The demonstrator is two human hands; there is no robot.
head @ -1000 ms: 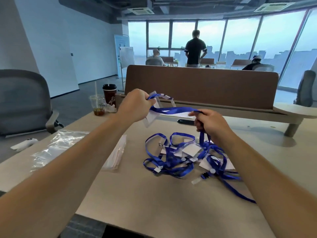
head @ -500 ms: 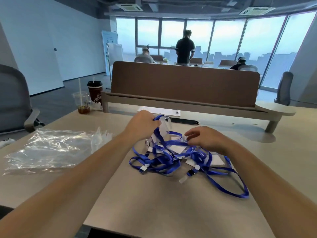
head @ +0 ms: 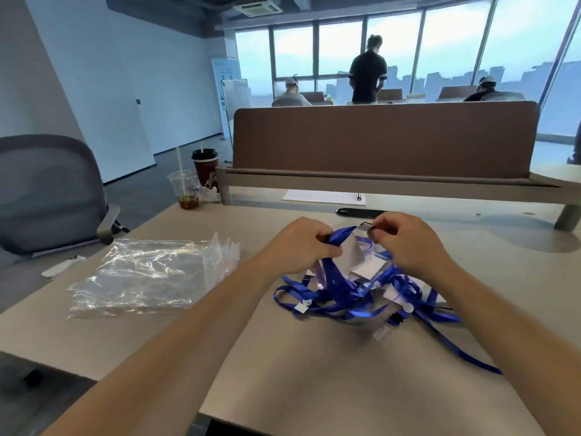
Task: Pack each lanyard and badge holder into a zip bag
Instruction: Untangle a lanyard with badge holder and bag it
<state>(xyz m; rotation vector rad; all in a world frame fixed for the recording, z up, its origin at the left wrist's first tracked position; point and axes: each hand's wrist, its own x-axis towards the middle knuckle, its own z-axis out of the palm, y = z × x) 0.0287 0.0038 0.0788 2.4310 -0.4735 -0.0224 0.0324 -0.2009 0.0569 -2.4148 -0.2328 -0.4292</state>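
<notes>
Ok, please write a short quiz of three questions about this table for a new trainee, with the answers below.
1. True or false: the zip bags lie left of the lanyard pile.
2. What does the left hand grip? A a blue lanyard; B a stapler; C scissors.
3. How many cups stand at the far left corner of the table?
Key: 1 true; 2 A; 3 two.
</notes>
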